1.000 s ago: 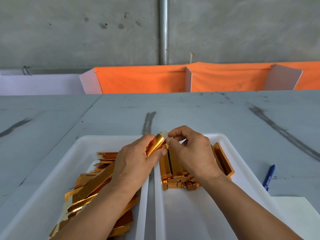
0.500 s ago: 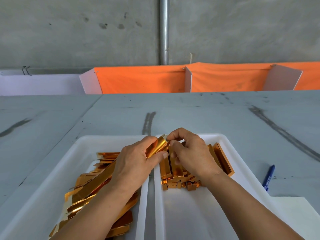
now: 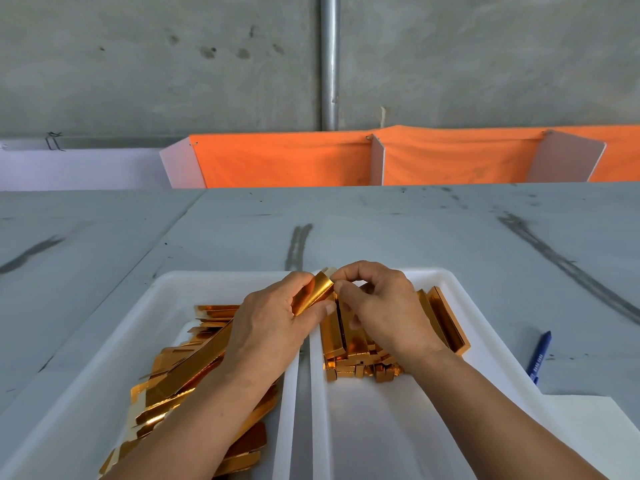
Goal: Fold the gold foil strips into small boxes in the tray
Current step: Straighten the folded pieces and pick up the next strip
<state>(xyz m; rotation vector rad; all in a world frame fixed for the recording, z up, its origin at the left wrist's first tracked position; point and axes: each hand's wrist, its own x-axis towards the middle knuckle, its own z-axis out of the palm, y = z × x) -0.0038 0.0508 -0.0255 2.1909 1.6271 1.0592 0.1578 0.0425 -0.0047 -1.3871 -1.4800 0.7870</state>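
Grey table (image 3: 415,230) | gold foil strip (image 3: 311,296) is gripped by left hand (image 3: 273,327) | far end, slanted rightward, is pinched by right hand (image 3: 381,306)

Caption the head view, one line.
Left hand and right hand pinch a gold foil strip above the left tray of flat strips and right tray of folded boxes.

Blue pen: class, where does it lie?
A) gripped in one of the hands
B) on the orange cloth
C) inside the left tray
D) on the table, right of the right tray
D: the blue pen lies on the grey table, outside and to the right of the right tray, with neither hand touching it.
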